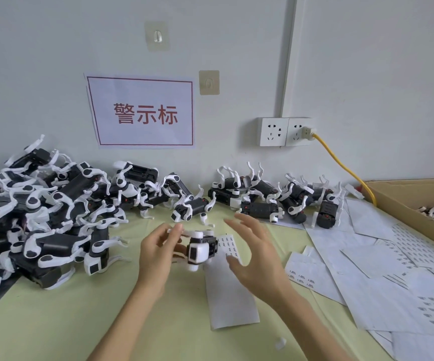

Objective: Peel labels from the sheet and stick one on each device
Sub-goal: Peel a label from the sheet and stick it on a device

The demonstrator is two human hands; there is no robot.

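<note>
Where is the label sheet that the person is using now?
The label sheet lies on the green table in the middle, just under the right hand and right of the held device.

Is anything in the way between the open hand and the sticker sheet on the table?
Nothing visible blocks it. The right hand hovers open just above the label sheet, fingers spread over its printed end. The left hand holds the device beside the sheet's top left corner, partly over that corner but not under the right hand.

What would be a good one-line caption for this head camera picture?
Left hand holds a small robot-dog device above the label sheet, right hand open beside it.
</note>
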